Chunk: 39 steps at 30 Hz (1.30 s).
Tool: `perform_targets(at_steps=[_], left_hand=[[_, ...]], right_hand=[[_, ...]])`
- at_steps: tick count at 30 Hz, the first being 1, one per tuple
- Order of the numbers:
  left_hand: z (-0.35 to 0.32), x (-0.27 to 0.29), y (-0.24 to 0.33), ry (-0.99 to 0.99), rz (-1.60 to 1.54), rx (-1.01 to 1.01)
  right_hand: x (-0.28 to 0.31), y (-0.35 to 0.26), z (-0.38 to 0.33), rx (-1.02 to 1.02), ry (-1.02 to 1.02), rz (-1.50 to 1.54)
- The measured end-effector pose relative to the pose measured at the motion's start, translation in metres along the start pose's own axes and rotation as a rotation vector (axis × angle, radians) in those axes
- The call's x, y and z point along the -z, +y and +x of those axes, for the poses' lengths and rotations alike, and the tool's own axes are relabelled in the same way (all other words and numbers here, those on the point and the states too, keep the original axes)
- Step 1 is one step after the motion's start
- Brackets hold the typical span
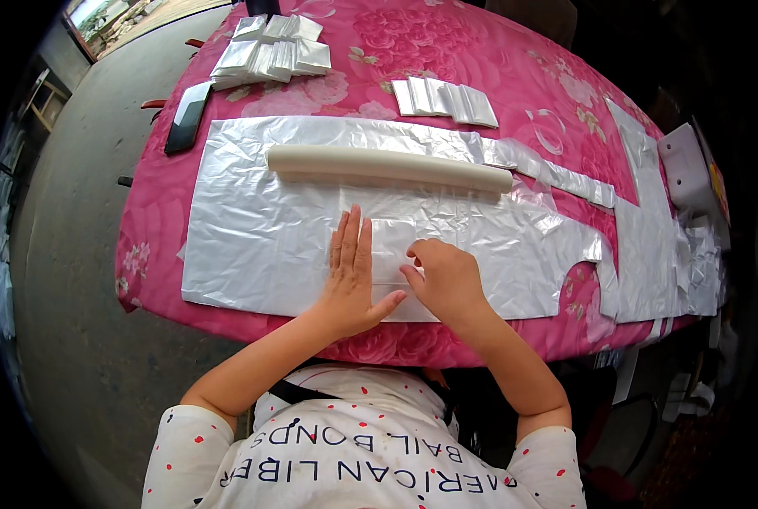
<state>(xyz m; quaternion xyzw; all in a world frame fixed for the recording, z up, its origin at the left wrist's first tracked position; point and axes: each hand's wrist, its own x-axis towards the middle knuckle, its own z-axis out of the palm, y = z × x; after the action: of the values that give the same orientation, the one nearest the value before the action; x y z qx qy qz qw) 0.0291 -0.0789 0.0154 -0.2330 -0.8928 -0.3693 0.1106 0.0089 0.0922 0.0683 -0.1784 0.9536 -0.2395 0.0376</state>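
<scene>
A pile of thin, translucent white plastic bags [252, 263] with handle loops lies flat in front of me. On top, between my hands, is a small folded plastic bag [389, 233]. My left hand [351, 276] lies flat along its left side, fingers stretched out and thumb spread. At the folded bag's right edge, my right hand [447, 278] is curled, its thumb and forefinger at the film; the exact pinch is hard to see. Just beyond my hands, a cream-coloured tube or rod [387, 167] rests across the pile.
Folded bag bundles [273, 55] are heaped at the far left, and another row of folded bags [445, 102] lies farther back. A dark phone [189, 117] sits near the left edge. More bags [646, 246] and a white container [688, 170] are at right, on a pink floral tablecloth [154, 229].
</scene>
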Motion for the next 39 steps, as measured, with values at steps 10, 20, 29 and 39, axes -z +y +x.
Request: perform_targets(at_steps=[10,20,29,39], left_hand=[[-0.137,0.078,0.003,-0.277,-1.054,1.066],[-0.143,0.090,0.007,-0.173,-0.571,0.883],[-0.066,0.101,0.013,-0.118,-0.120,0.232],[-0.063,0.090,0.016,-0.186,-0.226,0.296]], right_hand=[[-0.079,-0.041,0.013,0.234,0.054,0.059],[-0.090,-0.112,-0.036,0.565,-0.260,0.352],[0.001,-0.002,0.020,0.467,-0.117,0.505],[0.068,0.192,0.187,-0.248,0.557,1.062]])
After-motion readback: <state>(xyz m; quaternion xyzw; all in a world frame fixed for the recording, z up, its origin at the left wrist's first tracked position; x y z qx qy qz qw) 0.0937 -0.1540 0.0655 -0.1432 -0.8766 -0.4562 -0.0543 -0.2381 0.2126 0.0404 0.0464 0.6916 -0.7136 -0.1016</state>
